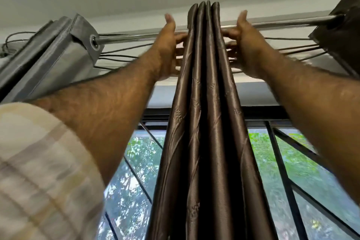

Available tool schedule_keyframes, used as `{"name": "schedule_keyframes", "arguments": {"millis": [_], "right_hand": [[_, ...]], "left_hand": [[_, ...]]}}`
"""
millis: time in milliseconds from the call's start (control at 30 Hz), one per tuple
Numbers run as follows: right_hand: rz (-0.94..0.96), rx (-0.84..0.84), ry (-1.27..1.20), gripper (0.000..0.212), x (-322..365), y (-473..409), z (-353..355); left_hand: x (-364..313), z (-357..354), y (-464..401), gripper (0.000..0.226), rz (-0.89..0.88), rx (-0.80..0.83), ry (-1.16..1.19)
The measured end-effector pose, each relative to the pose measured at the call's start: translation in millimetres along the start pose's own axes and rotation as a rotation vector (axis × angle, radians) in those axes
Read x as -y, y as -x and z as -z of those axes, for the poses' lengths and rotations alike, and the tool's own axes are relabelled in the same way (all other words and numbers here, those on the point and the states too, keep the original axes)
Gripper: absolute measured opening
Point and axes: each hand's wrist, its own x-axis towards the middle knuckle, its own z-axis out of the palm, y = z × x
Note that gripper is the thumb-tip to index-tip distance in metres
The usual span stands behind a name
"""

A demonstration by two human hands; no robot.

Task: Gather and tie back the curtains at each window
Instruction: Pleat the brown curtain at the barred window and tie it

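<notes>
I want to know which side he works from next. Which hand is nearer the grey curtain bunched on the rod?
Left. The left hand presses the brown curtain's left side, nearest the grey curtain; the right hand presses the brown curtain's far side.

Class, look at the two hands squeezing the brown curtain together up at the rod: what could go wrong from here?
1. The left hand and right hand only press the brown curtain from the sides, so the folds may spread again.
2. Loose cords run close behind the fingers and could snag.
</notes>
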Motion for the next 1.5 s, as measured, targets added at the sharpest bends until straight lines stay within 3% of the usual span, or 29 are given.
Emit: {"name": "schedule_keyframes", "arguments": {"millis": [100,167,300,400,467,667,767,867,933,1000,1133,1300,1400,1500], "right_hand": [[0.021,-0.233,-0.069,0.079,-12.6,5.0,23.6],[0.044,-0.299,-0.139,0.071,-16.2,10.1,17.7],[0.138,-0.029,-0.074,0.068,-5.9,26.1,-35.1],[0.111,0.017,-0.059,0.073,-4.3,32.3,-44.0],[0.096,0.015,-0.031,0.073,-12.6,39.1,-22.7],[0.050,-0.252,-0.169,0.065,-22.5,69.2,8.4],[0.078,-0.104,-0.184,0.062,-16.7,89.2,-24.5],[0.075,0.006,-0.139,0.061,-16.5,113.1,-50.6],[0.035,0.033,-0.139,0.061,-25.5,124.0,-38.7],[0.012,0.016,-0.154,0.063,-31.3,133.7,-15.7],[-0.001,-0.171,-0.306,0.063,-23.9,141.6,18.3],[-0.062,0.050,-0.225,0.060,-15.3,178.4,-33.1],[-0.109,0.001,-0.330,0.052,-18.7,210.7,-55.5],[-0.174,-0.035,-0.334,0.060,-26.8,234.4,-38.6]], "left_hand": [[6.3,22.8,2.6,0.098,-0.041,-0.211,0.015],[8.4,20.2,3.2,0.092,-0.116,-0.285,0.082],[9.2,-19.2,10.7,0.089,-0.136,-0.066,0.031],[11.8,-20.5,17.3,0.095,-0.107,-0.035,0.037],[16.2,-2.6,28.7,0.095,-0.098,-0.054,0.024],[32.5,25.8,57.9,0.087,-0.129,-0.221,0.125],[36.6,-3.6,71.4,0.080,-0.110,-0.112,0.087],[49.1,-22.7,89.2,0.089,-0.042,0.049,0.052],[56.0,-20.5,103.0,0.089,-0.003,0.025,0.058],[57.4,-9.3,120.3,0.088,0.021,-0.030,0.083],[53.8,16.8,138.4,0.083,-0.026,-0.102,0.176],[43.7,-18.5,166.1,0.081,0.001,-0.014,0.193],[57.2,-31.8,192.3,0.083,0.061,0.017,0.188],[69.1,-12.6,223.4,0.087,0.128,0.056,0.179]]}}
